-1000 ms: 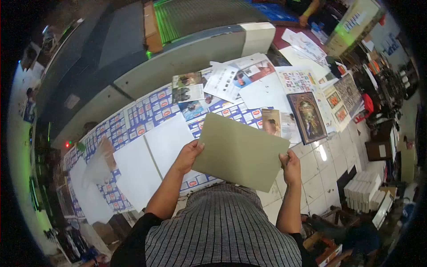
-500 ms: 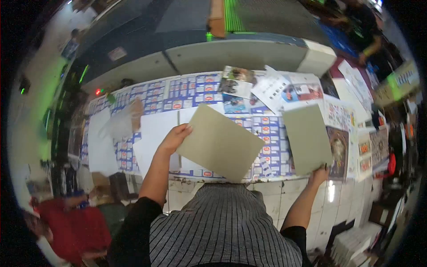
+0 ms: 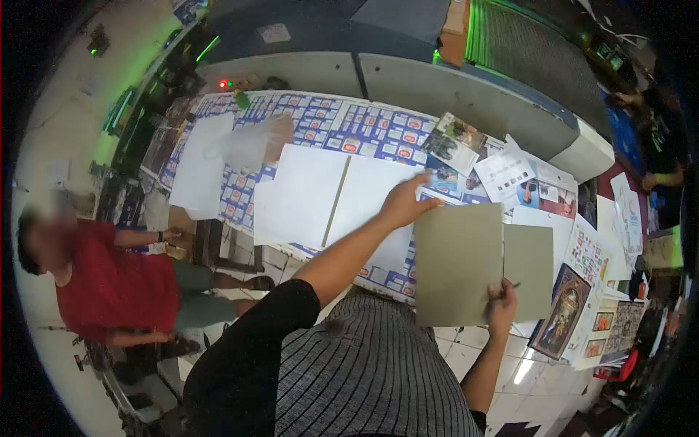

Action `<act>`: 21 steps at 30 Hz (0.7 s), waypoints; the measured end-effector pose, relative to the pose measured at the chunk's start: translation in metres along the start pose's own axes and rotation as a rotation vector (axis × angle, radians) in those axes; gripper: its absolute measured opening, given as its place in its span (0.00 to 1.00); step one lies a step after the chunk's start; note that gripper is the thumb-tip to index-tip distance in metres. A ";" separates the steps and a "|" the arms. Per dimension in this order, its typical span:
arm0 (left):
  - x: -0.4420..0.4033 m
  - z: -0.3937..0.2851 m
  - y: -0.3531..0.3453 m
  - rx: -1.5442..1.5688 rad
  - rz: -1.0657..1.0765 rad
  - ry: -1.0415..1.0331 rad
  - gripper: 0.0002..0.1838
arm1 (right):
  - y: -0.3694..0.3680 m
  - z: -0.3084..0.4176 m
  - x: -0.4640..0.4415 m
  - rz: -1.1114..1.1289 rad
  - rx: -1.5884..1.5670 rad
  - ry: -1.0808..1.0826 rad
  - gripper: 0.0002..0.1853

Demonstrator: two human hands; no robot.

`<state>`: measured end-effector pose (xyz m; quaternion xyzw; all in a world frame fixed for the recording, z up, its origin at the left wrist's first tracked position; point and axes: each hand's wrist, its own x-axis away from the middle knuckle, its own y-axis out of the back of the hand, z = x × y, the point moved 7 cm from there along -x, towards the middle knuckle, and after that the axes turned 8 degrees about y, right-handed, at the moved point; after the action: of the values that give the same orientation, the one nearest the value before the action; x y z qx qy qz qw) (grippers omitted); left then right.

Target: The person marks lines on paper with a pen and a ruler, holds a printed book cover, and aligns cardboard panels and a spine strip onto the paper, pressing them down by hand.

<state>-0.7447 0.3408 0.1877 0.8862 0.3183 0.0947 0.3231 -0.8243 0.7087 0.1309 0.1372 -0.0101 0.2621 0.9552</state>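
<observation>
A grey-green board [image 3: 457, 255] lies at the table's front edge, overlapping a second grey-green board [image 3: 531, 269] to its right. My left hand [image 3: 404, 200] is at the first board's upper left corner, fingers apart, thumb by its top edge. Curled at the boards' overlap, my right hand [image 3: 502, 302] holds a thin dark pen-like tool [image 3: 516, 285]; its fingers rest on the first board's right edge. Left of the boards lie a white sheet [image 3: 298, 191] and another white sheet [image 3: 371, 200], with a narrow grey-brown strip [image 3: 336, 202] between them.
Printed blue-and-white paper [image 3: 320, 120] covers the table. Loose white sheets [image 3: 200, 171] lie left, photo prints [image 3: 455, 142] at the back. An ornate dark picture [image 3: 561, 313] lies right. A grey machine [image 3: 466, 87] borders the far side. A person in red [image 3: 124, 284] stands left.
The first board has moved right, straightened and come down over the second. My left hand has moved right with it and opened. The view has turned; the person in red shows more fully.
</observation>
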 end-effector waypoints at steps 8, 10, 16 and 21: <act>0.123 0.027 -0.151 0.577 0.846 0.463 0.22 | 0.036 -0.073 0.019 -0.310 -0.088 -0.211 0.27; 0.123 0.054 -0.186 0.578 0.669 0.429 0.19 | 0.046 -0.070 0.024 -0.343 0.027 -0.151 0.26; 0.112 0.034 -0.214 0.298 0.596 0.306 0.21 | 0.078 -0.078 0.027 -0.470 0.138 -0.059 0.24; 0.110 0.010 -0.152 0.000 0.287 0.172 0.27 | 0.121 -0.087 0.031 -0.511 0.069 -0.114 0.26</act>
<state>-0.7319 0.4938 0.0794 0.9112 0.2150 0.2153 0.2779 -0.8628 0.8473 0.0807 0.1823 -0.0202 0.0042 0.9830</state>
